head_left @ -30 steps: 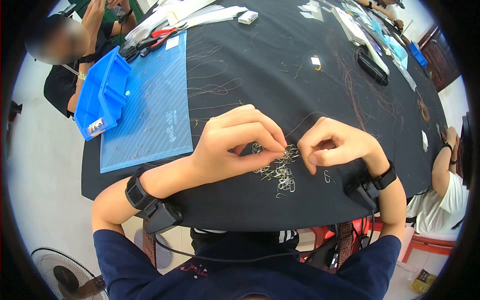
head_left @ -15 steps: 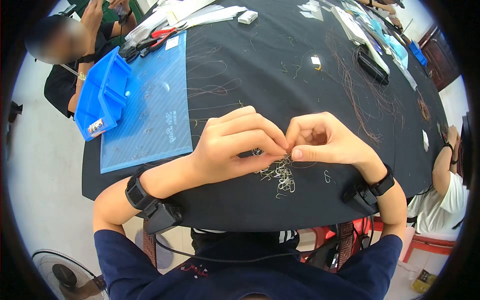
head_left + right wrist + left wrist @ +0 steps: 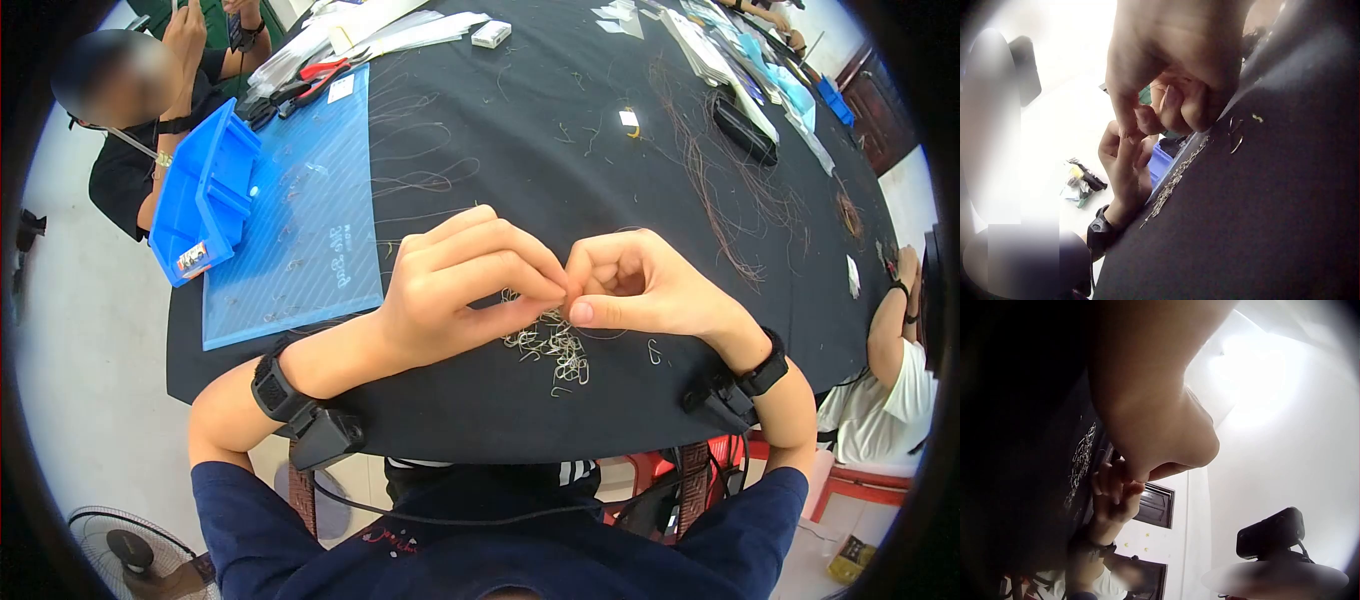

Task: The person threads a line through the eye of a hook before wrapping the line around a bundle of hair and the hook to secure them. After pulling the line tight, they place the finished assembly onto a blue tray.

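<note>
- left hand (image 3: pixel 455 290) and right hand (image 3: pixel 640 285) meet fingertip to fingertip just above the pile of small metal hooks (image 3: pixel 552 345); fingers of both curled, thumb and forefinger pressed together in a pinch at the meeting point
- what sits in the pinch is too small to make out; probably one hook and a thin thread, cannot tell for sure
- hook pile lies loose on the black counter (image 3: pixel 520 150), right under the two hands, near the front edge; one stray hook (image 3: pixel 654 352) lies apart to the right of the pile
- left wrist view: palm blocks most of the picture; only the right hand's fingertips show beyond it
- right wrist view: curled fingers (image 3: pixel 1175 109) up close, left hand (image 3: pixel 1124 165) beyond, hook pile (image 3: pixel 1172 181) a thin line on the cloth
- around: blue cutting mat (image 3: pixel 300 215) left of the hands; blue bin (image 3: pixel 205 190) at its far-left edge, overhanging the counter; red-handled pliers (image 3: pixel 320 72) at the mat's far end
- loose brown wire strands (image 3: pixel 720 170) spread over the right half; black case (image 3: pixel 745 130) among them; white packets (image 3: pixel 400 30) at the far edge
- other people sit at far left and right edge
- nothing lies between the hands and the pile; the hands themselves hide its top part
</note>
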`<action>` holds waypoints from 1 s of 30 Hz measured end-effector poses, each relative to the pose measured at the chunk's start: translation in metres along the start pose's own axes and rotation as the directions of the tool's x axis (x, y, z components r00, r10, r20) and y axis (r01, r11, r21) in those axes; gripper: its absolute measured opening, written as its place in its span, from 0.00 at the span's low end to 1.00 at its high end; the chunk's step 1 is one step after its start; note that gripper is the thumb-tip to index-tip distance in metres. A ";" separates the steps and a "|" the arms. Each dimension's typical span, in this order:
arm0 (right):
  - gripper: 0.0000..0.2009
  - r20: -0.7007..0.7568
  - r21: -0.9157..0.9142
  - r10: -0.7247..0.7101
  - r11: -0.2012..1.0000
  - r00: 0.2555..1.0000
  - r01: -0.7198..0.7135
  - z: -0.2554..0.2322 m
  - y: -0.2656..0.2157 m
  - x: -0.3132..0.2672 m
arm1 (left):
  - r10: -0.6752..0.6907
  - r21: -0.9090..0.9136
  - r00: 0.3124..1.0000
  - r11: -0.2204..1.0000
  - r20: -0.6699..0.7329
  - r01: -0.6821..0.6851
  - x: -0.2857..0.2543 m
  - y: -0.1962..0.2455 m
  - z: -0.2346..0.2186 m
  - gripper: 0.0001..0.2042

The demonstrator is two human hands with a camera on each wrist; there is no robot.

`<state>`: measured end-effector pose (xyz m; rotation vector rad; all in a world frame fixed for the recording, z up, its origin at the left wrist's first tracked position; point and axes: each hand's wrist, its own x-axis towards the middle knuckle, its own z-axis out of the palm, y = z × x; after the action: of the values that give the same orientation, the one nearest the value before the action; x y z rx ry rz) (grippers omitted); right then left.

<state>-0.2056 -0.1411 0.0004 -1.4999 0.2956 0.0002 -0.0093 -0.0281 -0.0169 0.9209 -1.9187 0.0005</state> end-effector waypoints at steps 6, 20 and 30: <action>0.08 0.022 -0.047 0.000 0.999 1.000 0.001 -0.004 0.010 0.000 | -0.027 -0.003 1.000 1.000 0.010 0.027 0.000 0.000 -0.002 0.11; 0.08 -0.039 -0.040 -0.033 0.999 0.999 0.031 0.001 0.004 0.001 | -0.049 -0.017 0.999 0.999 0.012 0.049 0.000 0.001 -0.001 0.11; 0.06 -0.057 -0.041 -0.088 0.995 0.995 0.085 0.000 0.006 0.001 | -0.063 -0.043 0.998 0.997 0.013 0.063 -0.001 0.000 0.000 0.11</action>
<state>-0.2060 -0.1410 -0.0056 -1.5521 0.2786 -0.1077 -0.0092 -0.0272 -0.0174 0.9536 -1.8927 -0.0840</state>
